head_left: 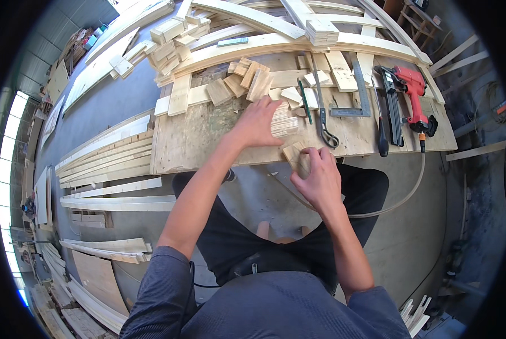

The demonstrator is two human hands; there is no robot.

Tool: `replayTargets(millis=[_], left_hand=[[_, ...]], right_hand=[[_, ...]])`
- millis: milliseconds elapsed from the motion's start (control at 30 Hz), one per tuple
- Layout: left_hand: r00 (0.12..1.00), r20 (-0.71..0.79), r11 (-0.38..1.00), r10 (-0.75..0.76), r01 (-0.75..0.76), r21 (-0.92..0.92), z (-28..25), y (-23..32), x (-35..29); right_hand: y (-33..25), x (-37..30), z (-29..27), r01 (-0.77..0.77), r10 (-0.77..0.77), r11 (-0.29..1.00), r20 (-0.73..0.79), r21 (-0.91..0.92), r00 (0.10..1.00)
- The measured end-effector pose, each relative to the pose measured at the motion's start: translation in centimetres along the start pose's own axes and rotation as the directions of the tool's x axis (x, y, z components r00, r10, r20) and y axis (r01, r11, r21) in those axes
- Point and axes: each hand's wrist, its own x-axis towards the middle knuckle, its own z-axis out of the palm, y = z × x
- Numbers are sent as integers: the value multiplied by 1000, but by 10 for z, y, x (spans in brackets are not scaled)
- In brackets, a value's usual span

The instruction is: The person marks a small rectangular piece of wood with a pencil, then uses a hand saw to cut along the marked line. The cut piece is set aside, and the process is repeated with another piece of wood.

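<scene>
My left hand [257, 125] reaches over the near part of the workbench. Its thumb and fingers span a stack of thin wood pieces [284, 124], thumb on the near side and fingers on the far side. At the bench's front edge my right hand [321, 178] pinches a small wood block [293, 155] between thumb and fingers. The block's lower part is partly hidden by that hand. Beyond the stack lie loose wood blocks [258, 85] in a heap. A green pencil-like stick [305, 101] and a dark metal tool with a looped handle [324, 127] lie right of the stack.
On the bench's right are a metal square [350, 112], a screwdriver [383, 135] and a red-and-black nail gun [411, 96] whose air hose [397, 199] hangs past my knees. Long boards [236, 53] cross the far side. Stacked planks [109, 152] lie at left.
</scene>
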Motion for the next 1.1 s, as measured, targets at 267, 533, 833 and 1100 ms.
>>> replayTargets(millis=[267, 533, 833, 1100], left_hand=[[984, -163, 988, -67, 88, 125, -29, 6, -38], [939, -109, 918, -325, 285, -276, -19, 8, -87], [959, -282, 998, 34, -21, 51, 1, 26, -73], [936, -347, 997, -58, 73, 28, -13, 17, -102]], right_hand=[[5, 8, 2, -2, 2, 1000, -56, 6, 998], [-11, 5, 16, 46, -46, 998, -17, 31, 999], [-12, 11, 13, 21, -21, 1000, -3, 12, 1000], [-5, 9, 8, -1, 1, 1000, -26, 18, 1000]])
